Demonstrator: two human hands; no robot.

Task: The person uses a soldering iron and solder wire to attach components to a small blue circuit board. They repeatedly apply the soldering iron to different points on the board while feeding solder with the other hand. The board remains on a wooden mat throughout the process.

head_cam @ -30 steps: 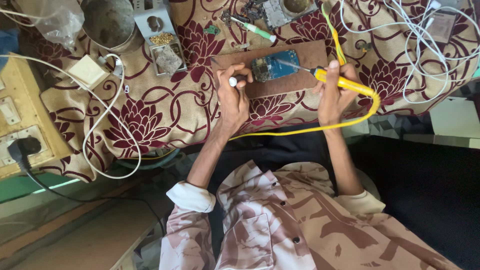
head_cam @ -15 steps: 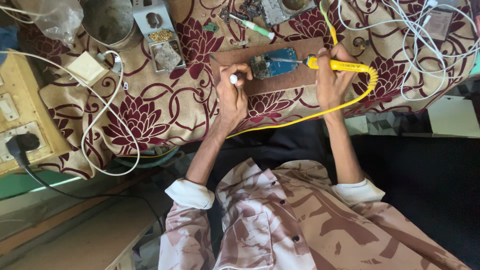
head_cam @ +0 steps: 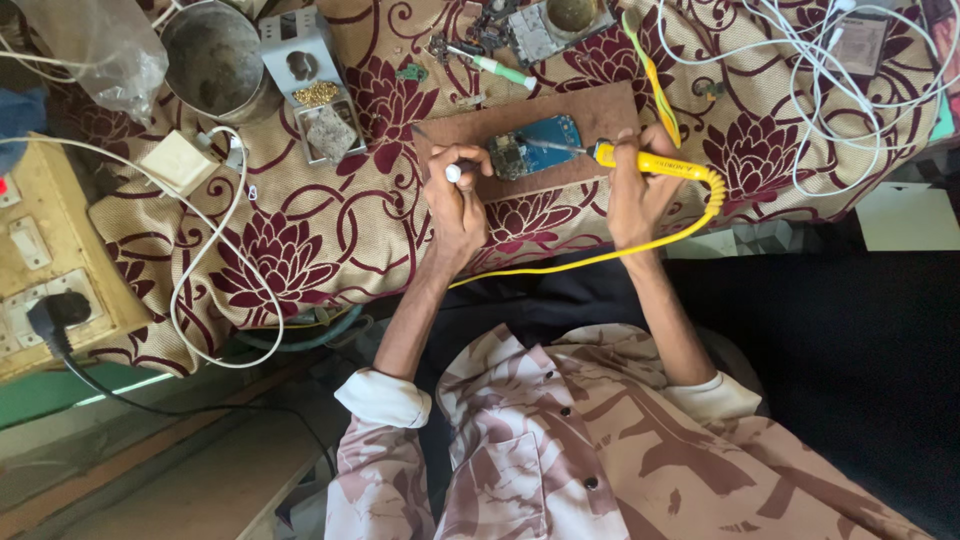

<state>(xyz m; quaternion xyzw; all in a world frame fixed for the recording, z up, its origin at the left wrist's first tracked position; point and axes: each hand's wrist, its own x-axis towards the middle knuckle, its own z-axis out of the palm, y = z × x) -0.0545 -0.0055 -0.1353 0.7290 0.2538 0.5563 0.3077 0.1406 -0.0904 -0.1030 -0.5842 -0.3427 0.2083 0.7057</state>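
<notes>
Right hand [head_cam: 640, 195] grips the yellow soldering iron [head_cam: 655, 163], tip on the blue circuit board [head_cam: 537, 147]. Left hand [head_cam: 458, 200] pinches a white-capped tool [head_cam: 452, 172] at the brown board's [head_cam: 520, 115] near edge. Soldering is under way, unfinished.

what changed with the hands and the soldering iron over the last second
The right hand brought the yellow soldering iron up from a slanted hold to nearly level, its tip now on the blue circuit board. The left hand kept its grip on a thin white-ended tool beside the board. Board and brown mat stayed put.
</notes>
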